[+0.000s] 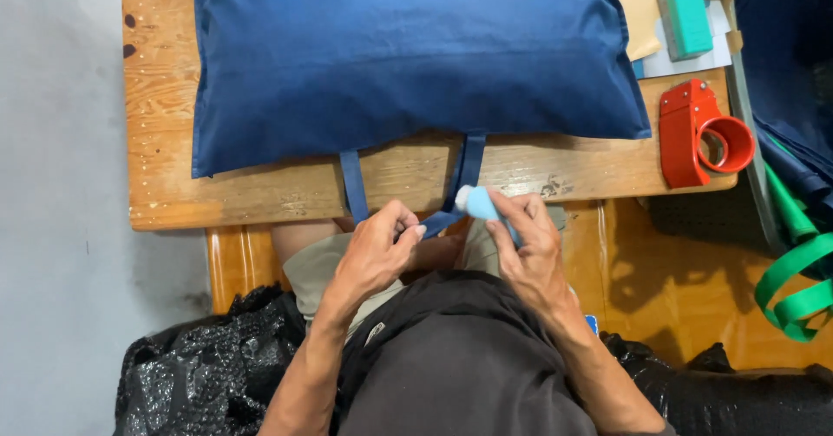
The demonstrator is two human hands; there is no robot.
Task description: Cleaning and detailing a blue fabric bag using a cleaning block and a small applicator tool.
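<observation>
The left hand (375,254) is pinching the loose end of a dark blue fabric strap (460,184), thumb and fingers clamped on it just below the table edge. The right hand (528,249) is grasping a small light-blue tube with a white tip (480,202), fingers wrapped around its body; the tube's long axis is slanting up and to the left from the grip, its white tip pointing at the strap right beside the left fingertips. Above both grips, the strap is running up to a large navy fabric bag (408,54) lying flat on the worn wooden table (165,141), with a second dark blue strap (352,184) hanging left of the pinch. Well right of the tube, a red plastic tape dispenser (698,132) is sitting near the table corner, and beyond it a teal rectangular block (684,17) is resting on grey and tan paper sheets (685,54).
</observation>
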